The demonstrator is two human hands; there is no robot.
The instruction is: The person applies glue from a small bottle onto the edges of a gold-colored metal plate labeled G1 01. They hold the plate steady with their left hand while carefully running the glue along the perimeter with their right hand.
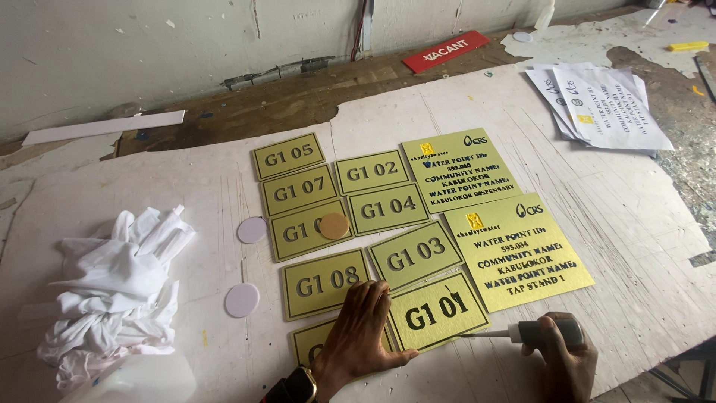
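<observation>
Several small gold rectangular plates with engraved dark characters lie in rows on a white board [186, 186]. My left hand [358, 332] presses flat on the board's near edge, covering part of the lowest plate [312, 342] and touching the plate beside it [436, 312]. My right hand [563, 354] grips a grey squeeze bottle [548, 330] with a thin white nozzle aimed at the right edge of that plate. Two larger gold plates [461, 168] [518, 250] lie to the right.
A crumpled white cloth [115, 287] sits at the left. Two pale discs [252, 230] [242, 300] and a tan disc [334, 225] lie among the plates. Printed paper sheets [604, 104] are at the far right, a red sign [446, 50] near the wall.
</observation>
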